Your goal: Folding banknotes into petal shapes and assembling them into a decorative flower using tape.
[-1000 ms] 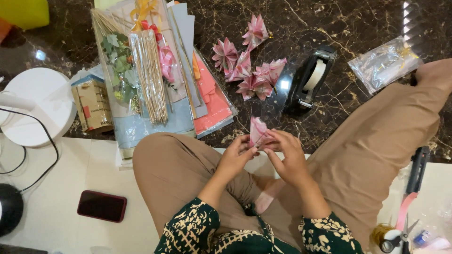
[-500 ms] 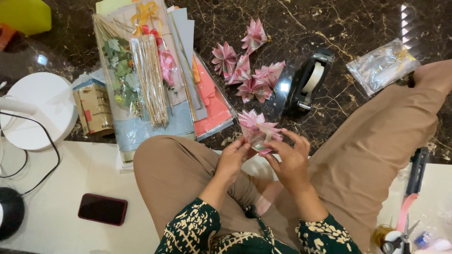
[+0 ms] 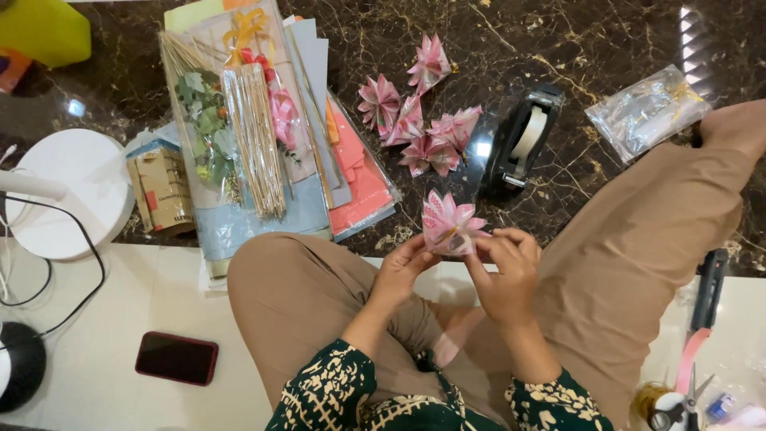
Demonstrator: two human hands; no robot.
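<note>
A pink folded paper flower is held over my lap, its petals spread upward. My left hand pinches its lower left side. My right hand grips its right side and base with the fingertips. Several finished pink paper flowers lie in a loose group on the dark marble floor just beyond my hands. A black tape dispenser stands to their right.
A pile of craft packs with sticks, ribbons and coloured paper lies at the left. A white round lamp base, a small cardboard box, a dark phone, a clear plastic bag and scissors surround me.
The flower went from a closed folded bud to an opened bloom with spread petals. Both hands lifted it slightly and shifted a little to the right.
</note>
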